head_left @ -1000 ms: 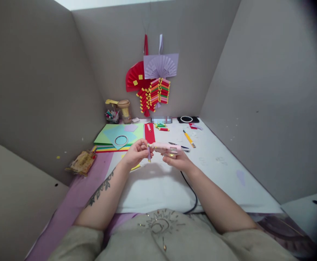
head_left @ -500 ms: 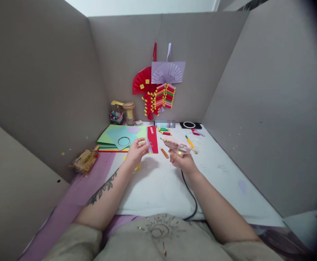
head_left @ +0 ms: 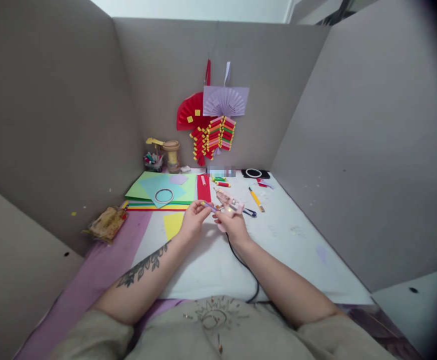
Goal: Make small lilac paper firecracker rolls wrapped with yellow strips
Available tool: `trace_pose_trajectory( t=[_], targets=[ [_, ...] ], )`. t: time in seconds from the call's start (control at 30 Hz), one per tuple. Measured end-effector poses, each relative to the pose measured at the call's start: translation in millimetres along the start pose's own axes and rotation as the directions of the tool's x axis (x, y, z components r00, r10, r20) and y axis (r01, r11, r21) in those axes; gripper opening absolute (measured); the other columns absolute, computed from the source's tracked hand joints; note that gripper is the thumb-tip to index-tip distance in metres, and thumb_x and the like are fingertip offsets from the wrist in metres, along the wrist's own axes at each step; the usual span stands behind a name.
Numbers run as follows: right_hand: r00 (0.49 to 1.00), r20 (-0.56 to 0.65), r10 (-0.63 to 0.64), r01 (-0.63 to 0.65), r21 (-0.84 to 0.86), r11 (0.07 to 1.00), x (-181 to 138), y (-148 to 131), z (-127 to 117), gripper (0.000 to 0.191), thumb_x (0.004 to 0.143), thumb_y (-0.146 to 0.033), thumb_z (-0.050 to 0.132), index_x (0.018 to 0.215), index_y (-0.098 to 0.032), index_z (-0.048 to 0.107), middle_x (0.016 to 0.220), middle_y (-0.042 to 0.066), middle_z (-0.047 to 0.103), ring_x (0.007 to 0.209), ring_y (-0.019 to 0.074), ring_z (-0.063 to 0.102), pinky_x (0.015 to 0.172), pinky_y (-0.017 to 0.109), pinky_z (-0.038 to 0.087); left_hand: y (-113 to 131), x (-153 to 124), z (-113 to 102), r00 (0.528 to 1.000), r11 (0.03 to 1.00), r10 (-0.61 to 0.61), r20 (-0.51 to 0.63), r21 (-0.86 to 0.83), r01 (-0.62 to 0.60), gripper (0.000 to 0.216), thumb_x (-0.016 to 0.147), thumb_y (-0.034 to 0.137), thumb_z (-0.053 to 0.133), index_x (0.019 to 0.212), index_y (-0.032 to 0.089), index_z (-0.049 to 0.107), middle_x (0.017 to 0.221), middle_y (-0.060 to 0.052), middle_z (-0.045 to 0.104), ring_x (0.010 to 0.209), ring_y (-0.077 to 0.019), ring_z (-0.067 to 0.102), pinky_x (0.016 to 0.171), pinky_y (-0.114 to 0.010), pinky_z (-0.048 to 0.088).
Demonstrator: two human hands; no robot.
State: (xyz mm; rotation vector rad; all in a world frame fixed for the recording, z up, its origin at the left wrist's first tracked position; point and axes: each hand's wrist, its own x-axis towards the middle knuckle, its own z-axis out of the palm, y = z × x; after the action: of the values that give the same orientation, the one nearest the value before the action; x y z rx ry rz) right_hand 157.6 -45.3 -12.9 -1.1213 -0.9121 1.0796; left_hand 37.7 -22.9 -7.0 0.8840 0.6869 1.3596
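My left hand (head_left: 193, 219) pinches a small purple paper roll (head_left: 208, 205) with yellow ends above the white table cover. My right hand (head_left: 234, 224) is wrapped round the grip of a pink glue gun (head_left: 229, 204), whose nozzle points up and left beside the roll. The gun's black cable (head_left: 245, 265) runs back toward my body. Both hands are close together over the middle of the table.
A stack of coloured paper sheets (head_left: 154, 190) with a tape ring (head_left: 163, 195) lies at the left. A red strip (head_left: 204, 188), a yellow square (head_left: 173, 224), a yellow knife (head_left: 256, 199) and small rolls (head_left: 221, 182) lie about. Paper fans and firecrackers (head_left: 214, 119) hang on the back wall.
My hands drew together again: the glue gun came back left to the roll, which now lies tilted in my left fingers. The view shifted slightly, uncovering the yellow square.
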Motion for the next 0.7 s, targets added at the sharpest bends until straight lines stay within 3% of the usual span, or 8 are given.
trace_pose_trajectory(
  t=[0.17,0.37,0.7],
  targets=[
    [0.998,-0.054,0.012,-0.006,0.118,0.993,3,-1,2,0.025,0.053,-0.028,0.073,0.07,-0.015,0.06,0.062,0.002,0.061,0.057,0.0144,0.057,0.052,0.026,0.045,-6,0,-1,0.999,0.999,0.004,0.054,0.042,-0.006,0.032,0.061,0.022,0.075,0.085,0.017,0.054,0.08,0.0,0.067,0.077,-0.0136,0.062,0.078,-0.028,0.044],
    [0.999,-0.034,0.037,-0.03,0.197,0.98,4,-5,2,0.019,0.053,-0.026,0.071,0.061,-0.015,0.058,0.056,0.0,0.058,0.052,0.0126,0.052,0.051,0.026,0.042,-5,-2,0,0.996,0.995,0.039,0.078,0.093,-0.046,0.029,0.063,0.022,0.074,0.085,0.017,0.055,0.08,-0.001,0.067,0.076,-0.0133,0.062,0.075,-0.026,0.044],
    [0.995,-0.09,0.033,-0.02,0.134,0.991,4,6,7,0.016,0.052,-0.022,0.07,0.057,-0.016,0.056,0.054,-0.002,0.056,0.051,0.0121,0.05,0.047,0.024,0.038,-10,1,-2,0.999,0.979,0.035,-0.035,0.202,-0.027,0.03,0.063,0.031,0.073,0.084,0.016,0.058,0.075,-0.001,0.064,0.063,-0.0099,0.056,0.06,-0.02,0.04]
  ],
)
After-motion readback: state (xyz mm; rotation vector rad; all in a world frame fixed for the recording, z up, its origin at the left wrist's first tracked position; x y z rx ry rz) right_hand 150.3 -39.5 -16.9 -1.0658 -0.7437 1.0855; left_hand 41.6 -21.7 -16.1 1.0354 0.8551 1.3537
